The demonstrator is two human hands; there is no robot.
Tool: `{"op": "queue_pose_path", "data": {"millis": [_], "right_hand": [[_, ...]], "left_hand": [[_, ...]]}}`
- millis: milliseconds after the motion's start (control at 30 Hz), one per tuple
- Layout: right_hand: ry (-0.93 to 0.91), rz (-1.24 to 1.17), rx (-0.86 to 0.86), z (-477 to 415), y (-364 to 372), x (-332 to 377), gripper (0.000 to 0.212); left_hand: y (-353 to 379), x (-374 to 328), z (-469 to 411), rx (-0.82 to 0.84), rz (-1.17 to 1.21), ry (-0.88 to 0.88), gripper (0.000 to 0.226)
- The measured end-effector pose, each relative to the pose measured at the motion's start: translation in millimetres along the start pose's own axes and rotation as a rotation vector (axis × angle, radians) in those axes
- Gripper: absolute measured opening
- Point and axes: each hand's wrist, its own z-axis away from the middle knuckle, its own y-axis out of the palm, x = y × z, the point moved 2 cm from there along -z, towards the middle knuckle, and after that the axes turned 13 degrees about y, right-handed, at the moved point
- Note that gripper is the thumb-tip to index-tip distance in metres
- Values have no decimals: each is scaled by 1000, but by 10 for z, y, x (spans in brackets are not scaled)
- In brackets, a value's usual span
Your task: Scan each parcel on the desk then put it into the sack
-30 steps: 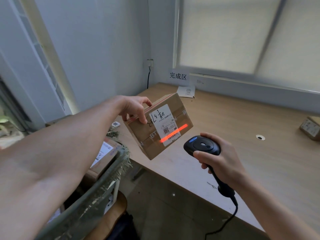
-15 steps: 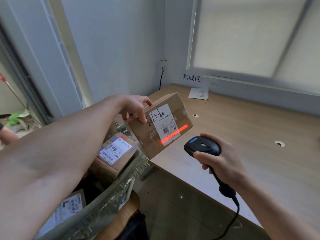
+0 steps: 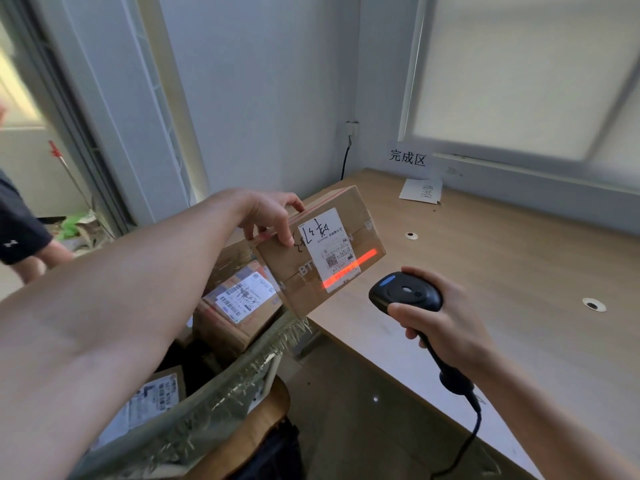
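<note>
While left grip (image 3: pixel 273 216) pinches parcel (image 3: pixel 360 216), label (image 3: pixel 327 247) facing scanner (image 3: pixel 405 292), long axis rising rightward, right grip (image 3: pixel 446 323) clasps scanner.

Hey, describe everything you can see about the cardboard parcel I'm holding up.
The parcel is a brown cardboard box, taped, held tilted by the left hand, which grips its upper corner. Its white label bears handwriting and a QR code; a red scan line crosses the label. It hangs near the rim of the sack.

Left grip (image 3: pixel 270 218), right grip (image 3: pixel 446 323), both curled
</note>
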Motion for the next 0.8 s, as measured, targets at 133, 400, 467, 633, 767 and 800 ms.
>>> {"op": "queue_pose_path", "data": {"millis": [133, 400, 467, 633, 767, 800], "right_hand": [[2, 3, 25, -62, -71, -15, 69], [-3, 12, 83, -168, -252, -33, 72], [-2, 9, 89, -194, -304, -49, 73], [-2, -22, 101, -236, -422, -78, 79], [-9, -22, 117, -277, -481, -88, 80], [-12, -17, 127, -288, -490, -93, 79]], "left_hand": [[6, -22, 26, -22, 12, -23, 74], [57, -140, 63, -48, 33, -55, 71], [86, -152, 60, -59, 53, -60, 70], [200, -128, 59, -109, 134, -70, 73], [280, -111, 102, -149, 193, -83, 73], [296, -112, 119, -156, 204, -88, 72]]}}
